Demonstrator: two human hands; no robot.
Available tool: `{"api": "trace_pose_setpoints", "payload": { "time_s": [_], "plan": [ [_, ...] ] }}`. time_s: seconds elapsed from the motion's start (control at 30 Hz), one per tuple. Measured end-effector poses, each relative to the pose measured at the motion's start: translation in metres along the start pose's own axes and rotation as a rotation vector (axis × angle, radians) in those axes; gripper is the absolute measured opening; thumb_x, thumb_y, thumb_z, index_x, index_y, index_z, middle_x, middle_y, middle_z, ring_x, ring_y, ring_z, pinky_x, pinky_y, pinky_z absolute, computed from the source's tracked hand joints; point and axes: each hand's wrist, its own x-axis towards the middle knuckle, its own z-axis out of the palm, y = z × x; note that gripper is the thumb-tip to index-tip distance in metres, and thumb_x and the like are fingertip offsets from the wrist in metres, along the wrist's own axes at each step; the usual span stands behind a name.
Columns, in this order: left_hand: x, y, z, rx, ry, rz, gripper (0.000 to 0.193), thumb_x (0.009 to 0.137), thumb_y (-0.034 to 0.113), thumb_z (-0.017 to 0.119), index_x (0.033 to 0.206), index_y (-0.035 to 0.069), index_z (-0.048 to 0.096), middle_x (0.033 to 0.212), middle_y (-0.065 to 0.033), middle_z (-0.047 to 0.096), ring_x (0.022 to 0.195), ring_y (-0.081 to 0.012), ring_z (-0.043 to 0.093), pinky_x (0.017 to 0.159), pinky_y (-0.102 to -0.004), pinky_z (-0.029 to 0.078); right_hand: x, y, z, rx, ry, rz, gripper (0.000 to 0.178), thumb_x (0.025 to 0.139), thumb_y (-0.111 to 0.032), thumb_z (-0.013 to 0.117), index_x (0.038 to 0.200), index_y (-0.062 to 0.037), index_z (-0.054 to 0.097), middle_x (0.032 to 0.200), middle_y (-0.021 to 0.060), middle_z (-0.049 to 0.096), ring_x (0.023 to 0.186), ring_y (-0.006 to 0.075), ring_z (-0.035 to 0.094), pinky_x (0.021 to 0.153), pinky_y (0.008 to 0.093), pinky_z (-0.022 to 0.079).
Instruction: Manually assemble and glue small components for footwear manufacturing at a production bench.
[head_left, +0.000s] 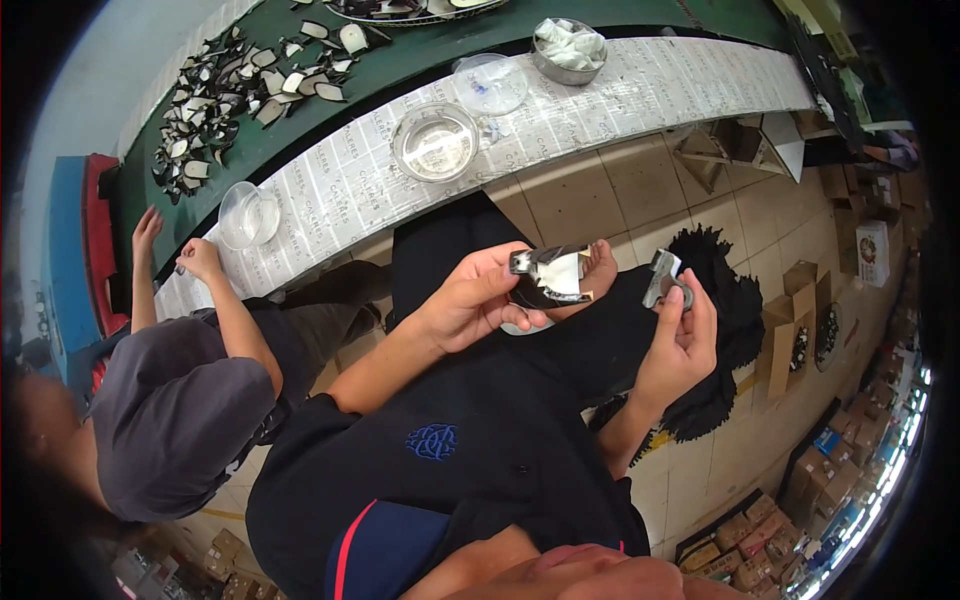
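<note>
My left hand [478, 302] grips a curved black piece with a white inner face [556, 276], thumb on its left end. It looks like a cut shoe part, but I cannot tell its exact kind. To its right, my right hand [682, 338] pinches a small grey tool-like piece [660, 278] between thumb and fingers. The two held things are apart, both above my dark-clothed lap. Several similar black and white curved pieces [268, 88] lie heaped on the green belt [420, 55] at the far left.
Along a paper-covered ledge [335, 178] stand clear plastic bowls [436, 143] and a metal tin with white wadding [570, 50]. A co-worker [190, 400] sits at left, hands near the belt. Black fringed material [715, 330] and cardboard boxes [792, 340] lie on the floor at right.
</note>
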Motion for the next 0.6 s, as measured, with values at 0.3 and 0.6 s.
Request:
{"api": "trace_pose_setpoints", "payload": {
  "time_s": [0.3,0.6],
  "plan": [
    [-0.009,-0.001,0.007,-0.362,-0.300,-0.032,0.026,0.088,0.009,0.066,0.106,0.003,0.048,0.078,-0.0106,0.062,0.057,-0.0211,0.059,0.042,-0.0245,0.049,-0.004,0.046,0.001,0.152,-0.079,0.220,0.023,0.094,-0.004,0.059,0.114,0.0056,0.062,0.105,0.0097,0.066,0.085,0.0124,0.064,0.069,0.0222,0.052],
    [0.001,-0.003,0.009,-0.537,-0.329,-0.080,0.036,0.081,0.003,0.072,0.106,0.004,0.046,0.080,-0.0093,0.060,0.058,-0.0195,0.057,0.046,-0.0241,0.050,-0.002,0.174,0.008,0.250,-0.109,0.537,0.028,0.095,-0.018,0.060,0.115,0.0018,0.064,0.093,0.0069,0.066,0.074,0.0083,0.059,0.066,0.0214,0.051]
  ]
}}
